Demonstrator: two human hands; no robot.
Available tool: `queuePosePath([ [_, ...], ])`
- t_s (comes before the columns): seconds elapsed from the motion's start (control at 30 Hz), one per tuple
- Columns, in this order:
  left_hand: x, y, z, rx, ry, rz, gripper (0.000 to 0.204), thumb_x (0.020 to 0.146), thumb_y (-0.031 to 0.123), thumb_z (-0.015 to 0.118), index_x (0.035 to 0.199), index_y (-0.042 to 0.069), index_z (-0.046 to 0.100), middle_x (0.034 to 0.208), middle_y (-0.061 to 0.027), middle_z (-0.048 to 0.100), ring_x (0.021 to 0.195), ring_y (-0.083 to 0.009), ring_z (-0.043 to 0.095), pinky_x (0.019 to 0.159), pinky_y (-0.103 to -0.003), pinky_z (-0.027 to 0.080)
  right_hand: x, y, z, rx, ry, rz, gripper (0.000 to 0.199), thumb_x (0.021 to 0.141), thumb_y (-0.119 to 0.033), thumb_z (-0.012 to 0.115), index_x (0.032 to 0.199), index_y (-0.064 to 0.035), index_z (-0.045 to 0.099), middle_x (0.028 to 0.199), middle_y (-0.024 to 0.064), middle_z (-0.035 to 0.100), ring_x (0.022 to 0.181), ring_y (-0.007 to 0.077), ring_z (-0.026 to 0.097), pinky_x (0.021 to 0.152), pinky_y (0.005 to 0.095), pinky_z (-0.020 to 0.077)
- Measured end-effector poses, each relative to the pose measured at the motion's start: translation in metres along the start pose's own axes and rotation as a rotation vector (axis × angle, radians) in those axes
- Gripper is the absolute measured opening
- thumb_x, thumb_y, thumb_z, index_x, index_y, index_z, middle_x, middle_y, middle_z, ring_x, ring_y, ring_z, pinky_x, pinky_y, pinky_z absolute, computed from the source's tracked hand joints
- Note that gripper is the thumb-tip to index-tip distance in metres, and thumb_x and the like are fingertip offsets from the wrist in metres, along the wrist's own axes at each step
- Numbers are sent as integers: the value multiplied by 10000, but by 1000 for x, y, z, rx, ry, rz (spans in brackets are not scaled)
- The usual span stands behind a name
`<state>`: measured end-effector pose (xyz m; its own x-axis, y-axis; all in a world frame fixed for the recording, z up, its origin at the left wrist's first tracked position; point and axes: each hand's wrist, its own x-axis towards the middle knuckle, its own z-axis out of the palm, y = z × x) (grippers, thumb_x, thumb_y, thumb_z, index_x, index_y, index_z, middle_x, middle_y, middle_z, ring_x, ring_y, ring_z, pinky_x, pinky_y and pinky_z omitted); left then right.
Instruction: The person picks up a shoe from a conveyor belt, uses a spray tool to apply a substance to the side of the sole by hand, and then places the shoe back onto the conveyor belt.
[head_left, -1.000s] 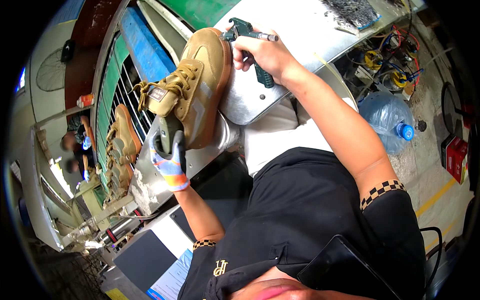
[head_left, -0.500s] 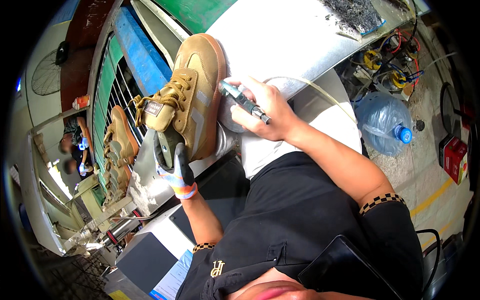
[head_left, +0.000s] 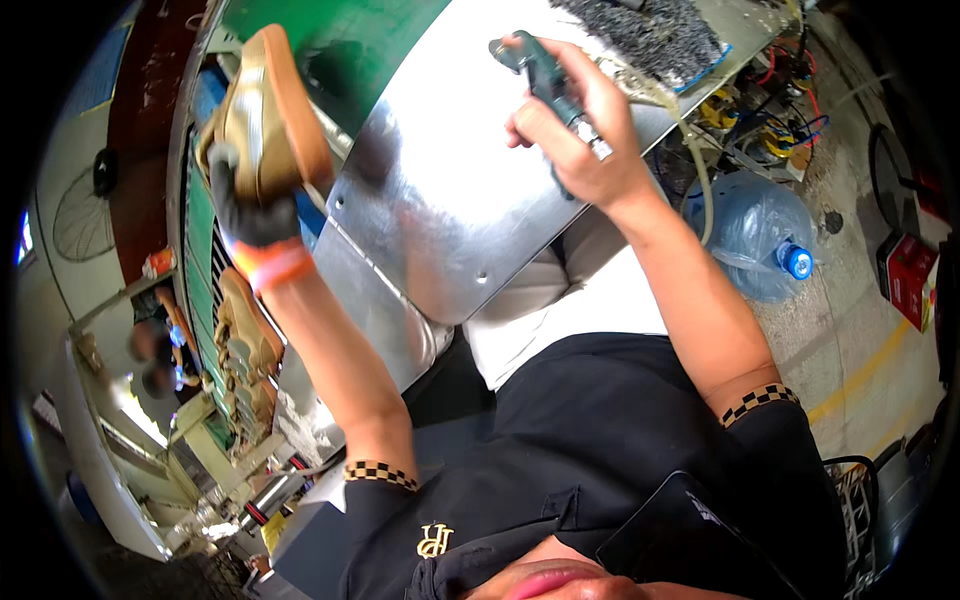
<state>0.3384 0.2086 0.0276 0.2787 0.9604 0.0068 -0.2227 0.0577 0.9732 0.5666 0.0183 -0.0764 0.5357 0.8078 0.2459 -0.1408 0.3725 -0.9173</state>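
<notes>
My left hand point(head_left: 258, 212), in a grey and black glove with an orange cuff, grips a tan sneaker point(head_left: 250, 135) by its heel end. The shoe is raised at the upper left, its gum-coloured sole facing right and its toe pointing up. In my bare right hand point(head_left: 590, 135) is a dark green air tool point(head_left: 545, 80) with a metal fitting, held above the shiny metal bench top point(head_left: 440, 190). The tool's head points to the upper left, apart from the shoe. My fingers are wrapped around its body.
A dark bristly mat point(head_left: 650, 45) lies on the bench's far right. Beyond the bench's edge, a pale hose point(head_left: 697, 165) hangs near wiring and a large water bottle point(head_left: 755, 240). More tan shoes point(head_left: 250, 335) line a rack at left. A red box point(head_left: 907, 285) stands at right.
My left hand has carried the sneaker up and left, away from the air tool. My right hand has moved up and right with the tool, over the bench.
</notes>
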Motion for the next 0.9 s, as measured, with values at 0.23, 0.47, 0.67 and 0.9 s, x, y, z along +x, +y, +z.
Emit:
queuePosePath([
  [0.23, 145, -87, 76, 435, 89, 245, 336, 971, 325, 548, 1180, 70, 614, 1258, -138, 588, 1097, -277, 579, 960, -386, 461, -2, -15, 3, -44, -68, 115, 426, 907, -63, 577, 1312, 38, 490, 840, 49, 596, 741, 127, 642, 670, 268, 534],
  [0.47, 133, -55, -60, 1267, -332, 677, 479, 871, 128, 691, 1314, 16, 547, 1335, -137, 554, 1212, -258, 554, 988, -347, 470, 1, -14, 6, 9, -31, 112, 451, 913, -84, 569, 1340, 24, 475, 819, 65, 627, 735, 139, 635, 688, 276, 527],
  [0.67, 41, 41, -289, 1229, 315, 181, 731, 848, 398, 748, 1411, 18, 477, 1358, -172, 559, 1223, -260, 544, 1054, -364, 402, 5, -20, 5, -59, -11, 152, 462, 914, -129, 561, 1340, 30, 476, 805, 72, 650, 736, 149, 646, 688, 270, 527],
  [0.9, -48, 125, -573, 1926, 879, -174, 701, 827, 472, 734, 1331, 16, 565, 1239, -201, 635, 1126, -328, 606, 975, -404, 458, 5, -20, 14, -11, 11, 128, 540, 906, -97, 540, 1382, 101, 378, 791, 106, 623, 734, 212, 611, 704, 314, 506],
])
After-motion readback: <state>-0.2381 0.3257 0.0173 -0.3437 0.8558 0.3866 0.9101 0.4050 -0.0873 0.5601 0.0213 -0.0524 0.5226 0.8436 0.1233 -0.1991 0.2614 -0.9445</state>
